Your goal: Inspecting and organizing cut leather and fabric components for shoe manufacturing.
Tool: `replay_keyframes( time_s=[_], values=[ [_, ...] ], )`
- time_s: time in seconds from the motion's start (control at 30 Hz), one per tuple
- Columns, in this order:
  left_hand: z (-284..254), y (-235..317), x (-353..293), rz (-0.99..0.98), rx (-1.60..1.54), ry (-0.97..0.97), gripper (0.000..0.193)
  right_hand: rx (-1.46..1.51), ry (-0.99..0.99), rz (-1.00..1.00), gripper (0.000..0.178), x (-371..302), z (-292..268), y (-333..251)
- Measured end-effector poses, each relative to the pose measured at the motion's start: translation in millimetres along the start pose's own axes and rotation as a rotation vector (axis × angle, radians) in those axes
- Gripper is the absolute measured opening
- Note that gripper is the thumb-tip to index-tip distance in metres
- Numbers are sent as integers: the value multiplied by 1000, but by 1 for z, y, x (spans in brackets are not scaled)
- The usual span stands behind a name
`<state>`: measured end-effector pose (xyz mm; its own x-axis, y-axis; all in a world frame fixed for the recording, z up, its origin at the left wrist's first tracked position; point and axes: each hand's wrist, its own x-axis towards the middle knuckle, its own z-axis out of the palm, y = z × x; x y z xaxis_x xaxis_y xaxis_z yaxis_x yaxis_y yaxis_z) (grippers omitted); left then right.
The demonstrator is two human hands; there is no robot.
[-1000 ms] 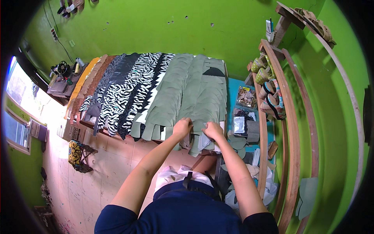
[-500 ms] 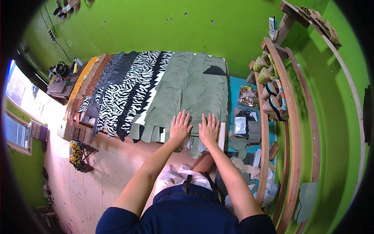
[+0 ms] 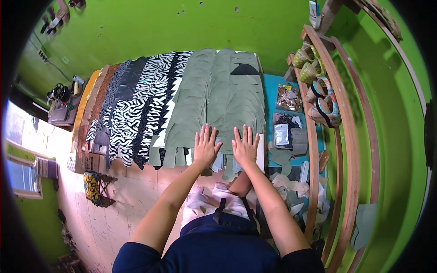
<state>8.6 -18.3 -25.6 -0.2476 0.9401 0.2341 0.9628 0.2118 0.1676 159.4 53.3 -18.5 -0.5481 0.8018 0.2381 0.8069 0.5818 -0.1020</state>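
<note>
Now flat: left hand and right hand, bunched on fabric a second ago, pressed palms-down side by side, fingers spread, holding nothing, on olive-green cut pieces at centre frame, lower edge of counter; likely smoothing the stack. Zebra-print pieces left of centre. Clear packet and clear plastic box right of centre on blue surface; labels unreadable.

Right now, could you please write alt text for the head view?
Both hands, left hand and right hand, press flat with fingers spread on olive-green cut fabric pieces laid in overlapping rows. Zebra-print pieces lie to their left, and patterned shoes sit on a wooden rack at right.
</note>
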Motion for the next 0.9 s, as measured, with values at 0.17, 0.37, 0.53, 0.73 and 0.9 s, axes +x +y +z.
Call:
replay_keyframes(
  time_s=[0.17, 0.37, 0.53, 0.73, 0.9],
  values=[
    [-10, -14, -4, 102, -168, 49, 50, 180, -12, 17, 49, -4, -5, 8],
    [-44, -55, -19, 494, -175, 22, 41, 139, 182, 319, 50, -50, -19, 3],
    [-60, -74, -37, 937, -262, -92, 42, 73, 334, 780, 51, -119, -5, -33],
    [-62, -47, -69, 1307, -466, -212, 38, 23, 167, 1102, 56, -209, 6, -92],
    [-58, 8, -104, 1547, -566, -334, 31, 62, 100, 1195, 56, -283, -10, -116]
  ],
)
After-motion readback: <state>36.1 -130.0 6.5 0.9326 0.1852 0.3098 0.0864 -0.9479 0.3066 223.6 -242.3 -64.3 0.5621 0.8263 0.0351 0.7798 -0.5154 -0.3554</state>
